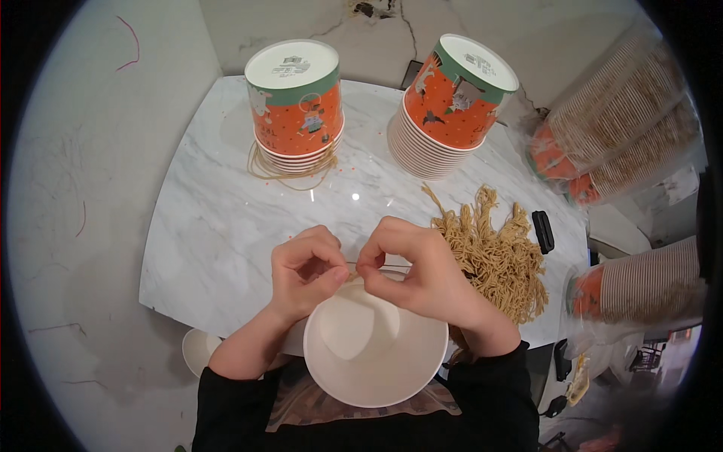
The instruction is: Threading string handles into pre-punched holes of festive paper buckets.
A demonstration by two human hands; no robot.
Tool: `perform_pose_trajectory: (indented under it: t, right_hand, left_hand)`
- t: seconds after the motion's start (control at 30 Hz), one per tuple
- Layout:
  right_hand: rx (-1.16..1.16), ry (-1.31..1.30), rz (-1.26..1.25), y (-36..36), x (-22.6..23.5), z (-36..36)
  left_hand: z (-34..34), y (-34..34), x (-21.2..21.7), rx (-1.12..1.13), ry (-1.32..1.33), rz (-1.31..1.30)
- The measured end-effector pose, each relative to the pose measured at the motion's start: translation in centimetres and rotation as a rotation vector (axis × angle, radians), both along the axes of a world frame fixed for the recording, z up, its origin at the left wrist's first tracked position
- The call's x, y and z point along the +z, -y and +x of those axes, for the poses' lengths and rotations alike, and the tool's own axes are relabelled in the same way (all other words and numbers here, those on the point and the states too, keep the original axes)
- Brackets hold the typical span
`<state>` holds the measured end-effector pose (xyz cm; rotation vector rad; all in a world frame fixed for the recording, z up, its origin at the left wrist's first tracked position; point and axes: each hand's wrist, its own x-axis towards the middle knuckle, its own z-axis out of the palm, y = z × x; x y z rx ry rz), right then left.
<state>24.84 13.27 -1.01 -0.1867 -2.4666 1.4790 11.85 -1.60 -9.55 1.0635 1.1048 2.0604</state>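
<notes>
Both hands meet just above the far rim of a white-lined paper bucket (376, 350), whose mouth tilts up toward me. My left hand (305, 271) is closed, its thumb and forefinger pinching a thin tan cord (392, 265). Close beside it, my right hand (414, 267) pinches the same cord, and a short piece sticks out past its fingers. The fingertips hide where the cord is gripped, so a knot cannot be made out. Right of my right hand lies a tangled heap of tan cords (497, 256).
Upside-down orange and green bucket stacks stand at the table's back left (297, 113) and back right (456, 105). Cord loops (290, 177) ring the left stack's base. A black object (542, 232) lies beyond the heap. Bagged bucket stacks (617, 113) crowd the right; a white bucket (200, 351) sits below left.
</notes>
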Motion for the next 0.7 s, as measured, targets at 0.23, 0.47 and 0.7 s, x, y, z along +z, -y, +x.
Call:
perform_pose_trajectory:
  t: [0.23,0.47,0.7]
  right_hand:
    - [0.056,0.071,-0.076,-0.5,-0.3,-0.3]
    - [-0.015,0.019,0.065,0.0,0.4,0.2]
    - [-0.032,0.012,-0.039,-1.1,-0.5,-0.3]
  left_hand:
    - [-0.4,-0.2,-0.8,-0.111,0.055,-0.108]
    - [-0.3,-0.1,0.0,-0.219,0.194,-0.248]
    - [-1.2,0.1,0.2,-0.222,0.179,-0.185]
